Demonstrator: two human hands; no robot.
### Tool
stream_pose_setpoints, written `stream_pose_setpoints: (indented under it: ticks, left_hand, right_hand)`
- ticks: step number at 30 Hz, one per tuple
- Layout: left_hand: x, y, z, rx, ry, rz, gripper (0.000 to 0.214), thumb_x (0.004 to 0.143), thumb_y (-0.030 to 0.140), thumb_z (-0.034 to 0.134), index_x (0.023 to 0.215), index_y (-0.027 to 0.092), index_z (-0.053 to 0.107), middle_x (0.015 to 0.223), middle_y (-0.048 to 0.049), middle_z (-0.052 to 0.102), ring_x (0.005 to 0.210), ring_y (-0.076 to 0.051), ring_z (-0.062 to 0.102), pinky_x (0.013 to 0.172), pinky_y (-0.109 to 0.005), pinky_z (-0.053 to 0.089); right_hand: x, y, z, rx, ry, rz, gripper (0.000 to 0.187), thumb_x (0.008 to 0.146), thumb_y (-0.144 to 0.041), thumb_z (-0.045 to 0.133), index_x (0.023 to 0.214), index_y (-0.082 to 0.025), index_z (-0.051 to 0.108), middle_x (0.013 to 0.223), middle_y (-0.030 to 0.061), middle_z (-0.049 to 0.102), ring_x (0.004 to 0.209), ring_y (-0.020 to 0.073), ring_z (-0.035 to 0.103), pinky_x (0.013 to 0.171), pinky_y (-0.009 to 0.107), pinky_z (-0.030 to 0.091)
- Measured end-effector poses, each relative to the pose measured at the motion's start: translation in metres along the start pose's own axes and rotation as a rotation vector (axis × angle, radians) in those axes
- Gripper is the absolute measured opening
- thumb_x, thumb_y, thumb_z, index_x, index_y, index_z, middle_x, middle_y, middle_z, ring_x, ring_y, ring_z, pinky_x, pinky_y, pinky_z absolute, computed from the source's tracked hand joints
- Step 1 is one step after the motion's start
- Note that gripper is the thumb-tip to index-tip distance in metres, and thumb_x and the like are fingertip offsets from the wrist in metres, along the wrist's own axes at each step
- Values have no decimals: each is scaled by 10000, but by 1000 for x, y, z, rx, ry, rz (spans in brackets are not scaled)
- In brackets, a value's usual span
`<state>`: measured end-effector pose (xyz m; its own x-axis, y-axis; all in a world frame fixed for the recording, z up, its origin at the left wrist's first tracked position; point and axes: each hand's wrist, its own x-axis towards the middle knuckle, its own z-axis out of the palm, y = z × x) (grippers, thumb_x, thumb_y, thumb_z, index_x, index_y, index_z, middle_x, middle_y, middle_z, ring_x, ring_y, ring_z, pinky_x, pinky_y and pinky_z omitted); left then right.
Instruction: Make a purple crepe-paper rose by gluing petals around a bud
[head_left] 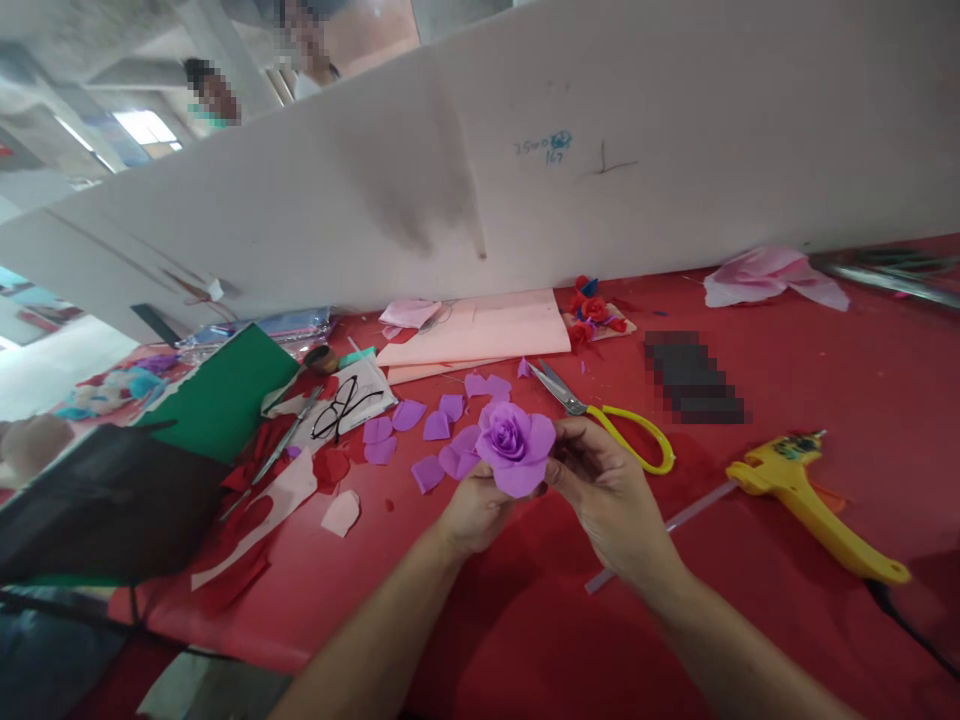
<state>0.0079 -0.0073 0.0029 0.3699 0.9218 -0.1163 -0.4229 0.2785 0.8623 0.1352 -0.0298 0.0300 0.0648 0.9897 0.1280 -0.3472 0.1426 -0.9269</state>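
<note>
The purple flower [516,442], bloom tilted upward, sits between both hands, left grip [478,512] clamped beneath it, right grip [611,488] pinching its right edge.

There's one purple flower [514,445] and one glue gun [804,500].
</note>
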Motion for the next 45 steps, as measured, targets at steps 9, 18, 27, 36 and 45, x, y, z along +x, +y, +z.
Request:
stream_pose_setpoints:
  ticks: [9, 18, 27, 36, 45]
  left_hand:
    - [1, 2, -8, -39, -31, -97, 228, 505, 251, 842, 653, 167, 692, 627, -21, 619, 673, -167, 568, 736, -339, 462]
    - [-2, 8, -9, -6, -253, -157, 285, 541, 338, 815, 530, 132, 619, 550, -29, 512, 578, -125, 447, 596, -284, 350]
    - [2, 3, -4, -175, -344, -217, 344, 625, 371, 746, 503, 150, 512, 500, 15, 387, 539, -109, 369, 591, -293, 290]
    - [3, 8, -1, -215, -290, -170, 348, 650, 370, 741, 523, 151, 502, 496, 28, 355, 531, -105, 347, 592, -283, 279]
    - [6, -11, 1, -50, 14, 12, 239, 631, 350, 795, 671, 158, 659, 635, -5, 549, 609, -112, 444, 643, -266, 367]
  right_hand:
    - [7, -8, -6, -4, -69, 87, 313, 622, -298, 818, 831, -258, 589, 711, -42, 615, 602, 129, 585, 551, 259, 522]
    - [7, -2, -10, 113, -123, 235, 365, 616, -323, 818, 893, -255, 591, 823, -19, 654, 716, 154, 627, 562, 254, 509]
    - [6, 2, -8, 299, -115, 327, 307, 649, -236, 804, 914, -263, 649, 795, -24, 692, 765, 136, 647, 738, 255, 512]
    - [3, 9, -7, 99, 58, 165, 121, 703, -172, 677, 800, -234, 639, 810, -11, 627, 772, 140, 583, 677, 251, 468]
    - [-7, 23, -1, -156, 66, -39, 227, 786, -230, 667, 1011, -259, 669, 968, 27, 690, 874, 188, 622, 801, 336, 495]
